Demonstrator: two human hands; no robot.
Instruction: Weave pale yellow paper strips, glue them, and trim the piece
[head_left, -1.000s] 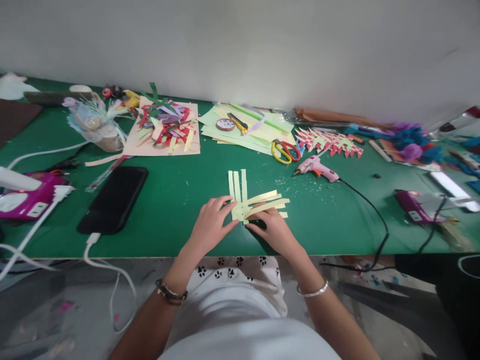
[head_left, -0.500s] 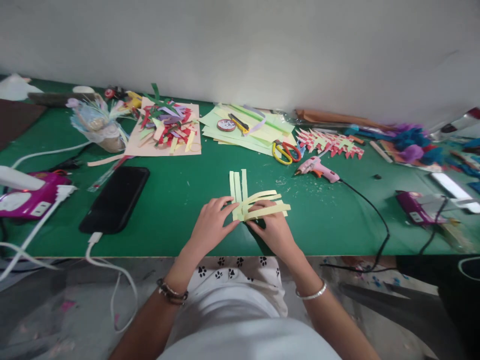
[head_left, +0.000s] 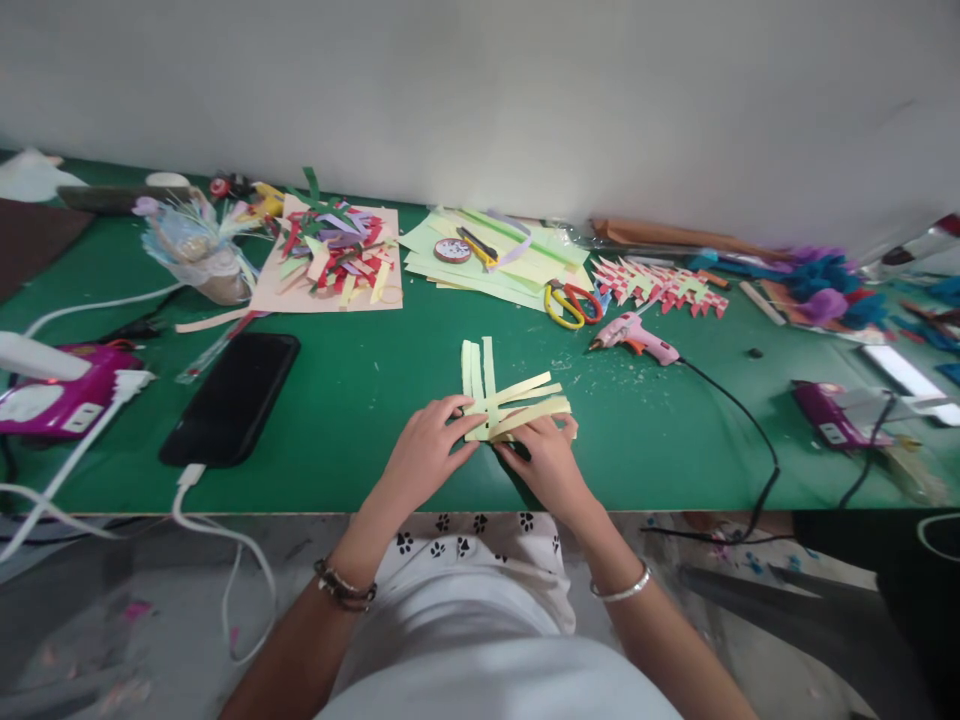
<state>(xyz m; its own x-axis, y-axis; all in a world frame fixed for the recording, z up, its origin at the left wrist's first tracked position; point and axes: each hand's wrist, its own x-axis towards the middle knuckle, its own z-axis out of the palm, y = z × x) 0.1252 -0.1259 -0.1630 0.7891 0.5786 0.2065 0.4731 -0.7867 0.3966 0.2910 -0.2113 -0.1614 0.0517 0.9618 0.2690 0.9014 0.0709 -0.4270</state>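
Note:
Several pale yellow-green paper strips point(head_left: 489, 405) cross one another near the table's front edge. Some point away from me, others fan out to the right. My left hand point(head_left: 429, 440) grips the left side of the crossing, thumb at its lower edge and fingertips on top. At the right, my right hand point(head_left: 546, 455) has its fingers in among the sideways strips and holds them; part of those fingers is hidden under the paper. Beyond the strips lie yellow and orange scissors point(head_left: 568, 305) and a pink glue gun point(head_left: 637, 338).
A black phone point(head_left: 232, 398) with a white cable lies left. Behind are a pile of coloured paper scraps point(head_left: 345, 245), paper sheets point(head_left: 517, 275) under a yellow cutter point(head_left: 478, 246), and a red-white woven paper piece point(head_left: 664, 287). Purple power strips point(head_left: 75, 390) stand at the left and right.
The sideways strips have shifted: the front one has come down and lies lower over my right hand, and the upper ones are spread apart. My left hand has stayed at the crossing.

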